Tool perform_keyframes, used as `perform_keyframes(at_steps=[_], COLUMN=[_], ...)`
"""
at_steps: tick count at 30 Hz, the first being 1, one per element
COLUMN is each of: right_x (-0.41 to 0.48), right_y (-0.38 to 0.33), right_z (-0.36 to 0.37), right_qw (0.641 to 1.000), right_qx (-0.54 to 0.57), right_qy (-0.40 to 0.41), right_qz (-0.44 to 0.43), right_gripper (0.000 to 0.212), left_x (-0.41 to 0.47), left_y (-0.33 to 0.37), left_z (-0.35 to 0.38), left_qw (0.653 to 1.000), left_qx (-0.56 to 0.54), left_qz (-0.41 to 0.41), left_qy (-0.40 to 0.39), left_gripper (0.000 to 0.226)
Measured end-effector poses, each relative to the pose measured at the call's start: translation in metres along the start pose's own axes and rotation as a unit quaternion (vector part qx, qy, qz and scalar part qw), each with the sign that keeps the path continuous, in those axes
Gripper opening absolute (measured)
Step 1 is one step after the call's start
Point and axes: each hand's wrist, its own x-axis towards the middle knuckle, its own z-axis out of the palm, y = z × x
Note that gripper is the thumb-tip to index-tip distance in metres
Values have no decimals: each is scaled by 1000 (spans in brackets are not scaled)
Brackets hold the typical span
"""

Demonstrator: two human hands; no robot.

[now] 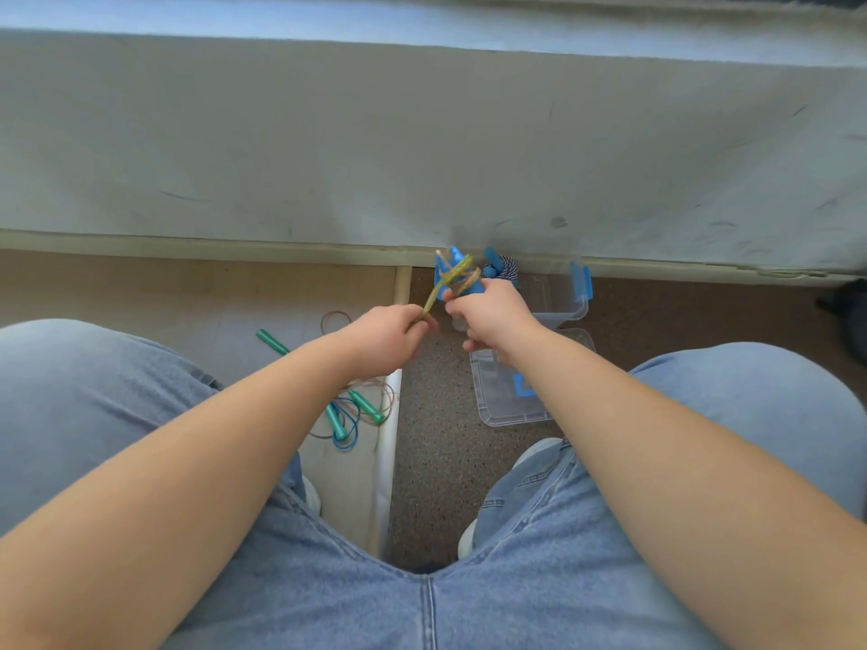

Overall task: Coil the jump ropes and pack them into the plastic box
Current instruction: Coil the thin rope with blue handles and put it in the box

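Note:
My right hand grips a bundle of blue jump rope handles with a yellow-green rope wound around them. My left hand pinches the free end of that yellow-green rope, pulled down to the left. Behind my right hand stands the clear plastic box with a blue latch; another blue-handled rope with a striped cord shows at its far side. The box's clear lid lies on the floor in front of it.
A loose pile of teal-handled jump ropes lies on the light floor panel between my knees, one teal handle apart to the left. A rubber band lies nearby. A grey wall rises straight ahead.

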Motion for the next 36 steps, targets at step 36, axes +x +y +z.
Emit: perform_keyframes(at_steps=[36], right_x=[-2], right_y=[1], right_z=[-1], right_qw=[989], right_qx=[-70], right_qy=[-125], right_qz=[-19], right_gripper=[26], left_x=[7], left_y=[-37], left_z=[4], left_qw=[989], left_qx=[19], left_qz=[36], left_qy=[143], left_gripper=[10])
